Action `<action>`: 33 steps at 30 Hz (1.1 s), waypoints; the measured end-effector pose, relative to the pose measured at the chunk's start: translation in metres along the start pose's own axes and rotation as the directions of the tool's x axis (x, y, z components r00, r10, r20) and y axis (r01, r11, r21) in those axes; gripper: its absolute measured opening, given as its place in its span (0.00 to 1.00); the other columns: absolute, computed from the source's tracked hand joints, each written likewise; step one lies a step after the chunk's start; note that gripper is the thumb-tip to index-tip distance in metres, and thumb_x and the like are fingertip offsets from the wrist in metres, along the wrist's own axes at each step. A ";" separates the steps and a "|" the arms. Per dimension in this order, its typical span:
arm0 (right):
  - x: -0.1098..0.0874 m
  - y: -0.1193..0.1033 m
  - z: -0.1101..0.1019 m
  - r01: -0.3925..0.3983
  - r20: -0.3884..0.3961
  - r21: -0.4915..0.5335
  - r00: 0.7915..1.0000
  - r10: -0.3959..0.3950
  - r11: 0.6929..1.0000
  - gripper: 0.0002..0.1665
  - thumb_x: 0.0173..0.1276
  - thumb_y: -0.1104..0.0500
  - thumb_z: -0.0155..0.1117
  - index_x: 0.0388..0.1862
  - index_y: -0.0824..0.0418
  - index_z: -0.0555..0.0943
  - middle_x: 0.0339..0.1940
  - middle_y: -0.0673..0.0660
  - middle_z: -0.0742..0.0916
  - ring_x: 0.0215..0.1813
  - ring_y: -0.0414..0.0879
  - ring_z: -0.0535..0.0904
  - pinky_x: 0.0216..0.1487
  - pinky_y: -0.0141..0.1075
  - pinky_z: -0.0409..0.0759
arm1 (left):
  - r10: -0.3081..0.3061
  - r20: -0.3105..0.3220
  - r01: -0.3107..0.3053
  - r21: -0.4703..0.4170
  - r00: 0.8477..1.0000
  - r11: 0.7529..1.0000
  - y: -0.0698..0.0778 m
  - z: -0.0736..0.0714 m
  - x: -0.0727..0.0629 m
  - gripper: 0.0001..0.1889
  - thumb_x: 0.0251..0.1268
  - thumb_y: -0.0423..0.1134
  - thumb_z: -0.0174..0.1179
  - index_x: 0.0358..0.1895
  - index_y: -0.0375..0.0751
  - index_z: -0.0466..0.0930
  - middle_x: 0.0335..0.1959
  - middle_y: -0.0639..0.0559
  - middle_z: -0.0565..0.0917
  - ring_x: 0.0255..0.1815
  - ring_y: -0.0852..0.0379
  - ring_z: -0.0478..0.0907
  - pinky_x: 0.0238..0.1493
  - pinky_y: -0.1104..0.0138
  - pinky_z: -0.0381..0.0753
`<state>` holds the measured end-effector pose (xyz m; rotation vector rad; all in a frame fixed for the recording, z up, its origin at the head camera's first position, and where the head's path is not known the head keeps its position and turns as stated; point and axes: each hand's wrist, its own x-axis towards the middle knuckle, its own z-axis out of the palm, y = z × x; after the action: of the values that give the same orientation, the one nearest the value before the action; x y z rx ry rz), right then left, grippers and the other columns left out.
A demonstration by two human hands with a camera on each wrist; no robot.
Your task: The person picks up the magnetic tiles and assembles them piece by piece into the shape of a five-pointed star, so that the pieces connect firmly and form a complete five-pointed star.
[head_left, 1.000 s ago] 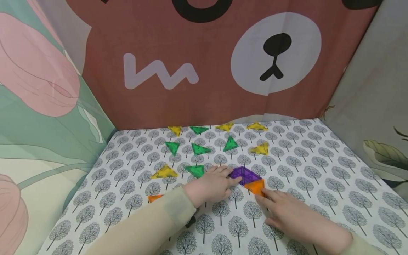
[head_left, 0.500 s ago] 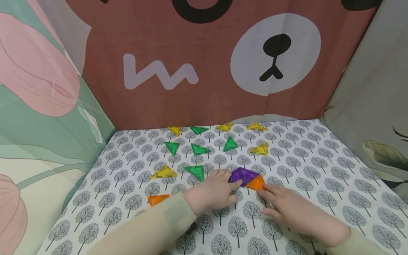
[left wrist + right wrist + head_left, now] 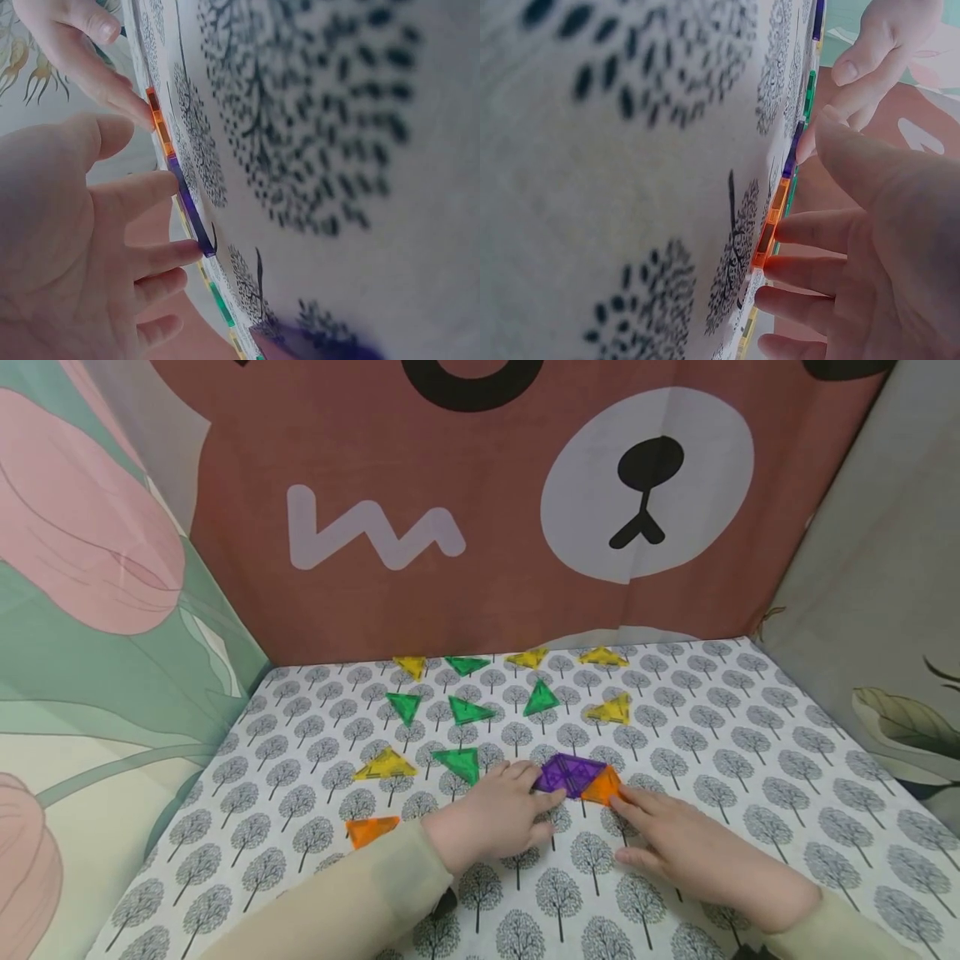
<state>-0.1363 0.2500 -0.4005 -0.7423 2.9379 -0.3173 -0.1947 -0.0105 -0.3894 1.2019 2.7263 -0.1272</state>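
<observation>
In the head view, two purple triangular tiles (image 3: 573, 775) lie flat together on the cloth, with an orange triangular tile (image 3: 603, 787) against their right end. My left hand (image 3: 501, 814) lies at their left, its relaxed fingers touching the purple edge. At the other end, extended fingertips of my right hand (image 3: 675, 847) touch the orange tile. Both wrist views show the row edge-on: purple (image 3: 192, 206) meets orange (image 3: 159, 124) without a visible gap. Neither palm is closed around anything. Another purple piece (image 3: 319, 345) shows, cut off, at the bottom of the left wrist view.
Green (image 3: 461, 764) and yellow (image 3: 386, 765) triangular tiles lie scattered behind the hands, several of each. Another orange tile (image 3: 371, 831) sits beside my left forearm. The tree-print cloth (image 3: 750, 777) ends at a brown bear-print backdrop (image 3: 495, 602).
The joined purple and orange tiles have turned and shifted slightly left, the orange end swinging away from me. Both hands moved with them. More of the orange tile by my left forearm shows.
</observation>
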 end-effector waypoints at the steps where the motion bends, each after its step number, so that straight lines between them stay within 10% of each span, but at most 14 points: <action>1: 0.000 0.000 0.000 0.001 0.000 -0.001 1.000 -0.001 1.000 0.49 0.68 0.27 0.49 0.72 0.63 0.70 0.73 0.68 0.68 0.71 0.66 0.64 0.67 0.63 0.63 | 0.000 -0.002 0.000 0.000 1.000 1.000 0.000 0.000 0.000 0.29 0.77 0.62 0.38 0.77 0.61 0.59 0.77 0.44 0.57 0.77 0.46 0.50 0.76 0.50 0.47; 10: 0.000 0.001 0.000 -0.004 0.003 -0.001 1.000 0.004 1.000 0.49 0.67 0.28 0.51 0.72 0.63 0.70 0.73 0.68 0.68 0.71 0.67 0.64 0.68 0.63 0.62 | 0.003 -0.013 -0.004 -0.050 1.000 0.999 -0.006 -0.006 -0.012 0.30 0.77 0.60 0.39 0.78 0.60 0.56 0.78 0.46 0.55 0.78 0.46 0.49 0.76 0.49 0.45; 19: 0.001 0.000 0.000 -0.012 0.021 0.009 1.000 0.011 1.000 0.50 0.67 0.27 0.50 0.72 0.64 0.69 0.73 0.68 0.67 0.71 0.67 0.63 0.68 0.63 0.62 | -0.134 -0.056 0.131 -0.066 0.989 0.989 -0.032 -0.035 -0.082 0.28 0.68 0.31 0.54 0.71 0.51 0.71 0.64 0.47 0.72 0.70 0.46 0.63 0.74 0.50 0.53; 26: 0.002 -0.001 -0.002 -0.018 0.040 0.042 0.999 0.016 0.999 0.50 0.68 0.27 0.51 0.73 0.64 0.69 0.74 0.68 0.67 0.71 0.67 0.63 0.68 0.63 0.61 | -0.166 -0.073 0.152 -0.170 0.983 0.974 -0.030 -0.008 -0.131 0.29 0.61 0.32 0.64 0.67 0.47 0.75 0.45 0.50 0.78 0.39 0.55 0.75 0.46 0.60 0.81; 33: 0.001 0.001 -0.002 0.001 0.015 0.027 1.000 -0.001 1.000 0.50 0.68 0.27 0.51 0.72 0.65 0.69 0.73 0.69 0.67 0.71 0.67 0.63 0.67 0.64 0.62 | -0.126 -0.067 0.122 -0.065 0.990 0.990 -0.015 0.017 -0.134 0.29 0.69 0.45 0.59 0.72 0.44 0.69 0.64 0.38 0.74 0.62 0.42 0.73 0.64 0.46 0.70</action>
<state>-0.1376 0.2507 -0.3991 -0.7396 2.9135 -0.3490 -0.1149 -0.1196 -0.3818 1.0400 2.8442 -0.0160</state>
